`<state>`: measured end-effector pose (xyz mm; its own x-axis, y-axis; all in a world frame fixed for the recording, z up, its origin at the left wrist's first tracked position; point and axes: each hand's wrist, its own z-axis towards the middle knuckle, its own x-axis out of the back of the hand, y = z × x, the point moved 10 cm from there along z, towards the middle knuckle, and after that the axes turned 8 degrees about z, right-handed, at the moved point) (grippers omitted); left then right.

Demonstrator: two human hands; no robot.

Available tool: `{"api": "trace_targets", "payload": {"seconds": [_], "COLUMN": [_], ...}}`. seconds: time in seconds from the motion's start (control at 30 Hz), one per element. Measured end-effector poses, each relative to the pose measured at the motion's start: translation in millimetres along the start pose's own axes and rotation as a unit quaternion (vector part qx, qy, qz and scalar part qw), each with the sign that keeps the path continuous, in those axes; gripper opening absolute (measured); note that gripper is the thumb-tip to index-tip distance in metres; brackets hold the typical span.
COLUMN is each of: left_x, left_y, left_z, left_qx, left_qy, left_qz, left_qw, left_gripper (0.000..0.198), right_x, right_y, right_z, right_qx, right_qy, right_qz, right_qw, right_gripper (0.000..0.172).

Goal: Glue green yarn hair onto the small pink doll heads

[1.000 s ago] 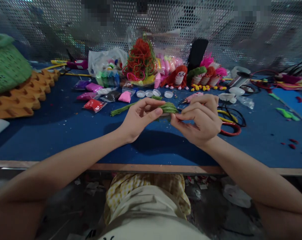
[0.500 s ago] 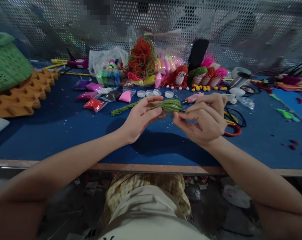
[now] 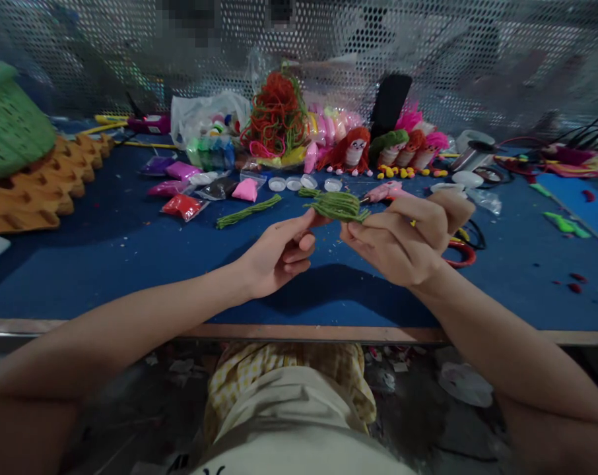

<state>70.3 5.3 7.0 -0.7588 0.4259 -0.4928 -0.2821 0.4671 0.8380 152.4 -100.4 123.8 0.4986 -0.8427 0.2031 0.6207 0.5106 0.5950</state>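
A bundle of green yarn strands (image 3: 339,206) is raised above the blue table between my two hands. My right hand (image 3: 405,234) pinches its right end, the other fingers folded over. At the bundle's left end, the thumb and forefinger of my left hand (image 3: 279,254) press against the strands, with the remaining fingers curled in. A second, slimmer green yarn bundle (image 3: 248,211) lies on the table beyond my left hand. Just behind my right fingers rests a pink tool with a dark tip (image 3: 382,191), partly covered. Scissors with red handles (image 3: 461,253) lie beside my right wrist.
Dolls with yarn hair (image 3: 354,153) stand at the back near a tangled yarn heap (image 3: 278,109). Several white caps (image 3: 293,184) and bagged colours (image 3: 183,206) lie ahead. An orange egg tray (image 3: 36,181) and green basket (image 3: 12,125) are left. The table's edge (image 3: 319,332) runs near me.
The held yarn has turned and lifted slightly between my hands. My left hand has slid down and its fingers have curled. The slimmer bundle now shows apart on the table.
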Motion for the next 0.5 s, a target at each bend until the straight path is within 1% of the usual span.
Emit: {"api": "trace_targets", "payload": {"seconds": [0.1,0.23,0.3,0.4,0.43,0.47,0.5], "left_x": [-2.9,-5.0,-4.8,-0.5,2.2,5.4,8.7], "left_y": [-4.3,-5.2,-6.1,-3.9,-2.1,0.0,2.2], "left_z": [-1.1,-2.8,-3.3,-2.3,-1.6,-0.8,-0.1], "left_qx": [0.029,0.039,0.044,0.032,0.023,0.011,-0.001], "left_qy": [-0.005,-0.002,0.006,0.031,0.042,0.054,0.066], "left_qz": [-0.066,-0.097,-0.103,-0.108,-0.109,-0.108,-0.106], "left_qw": [0.997,0.994,0.994,0.993,0.993,0.993,0.992], "left_gripper": [0.026,0.029,0.031,0.032,0.031,0.03,0.03], "right_x": [1.5,-0.5,-3.2,-10.2,-12.1,-13.6,-14.2], "right_y": [-4.9,-5.3,-2.2,11.0,13.4,12.8,9.1], "right_z": [3.4,0.3,-4.1,-12.7,-14.7,-15.6,-15.0], "right_qx": [0.022,0.015,-0.006,-0.083,-0.099,-0.099,-0.081], "right_qy": [0.0,-0.014,-0.028,-0.056,-0.062,-0.068,-0.073], "right_qz": [0.001,0.0,0.018,0.099,0.122,0.13,0.12], "right_qw": [1.0,1.0,0.999,0.99,0.986,0.984,0.987], "right_gripper": [0.022,0.022,0.019,0.012,0.01,0.01,0.01]}}
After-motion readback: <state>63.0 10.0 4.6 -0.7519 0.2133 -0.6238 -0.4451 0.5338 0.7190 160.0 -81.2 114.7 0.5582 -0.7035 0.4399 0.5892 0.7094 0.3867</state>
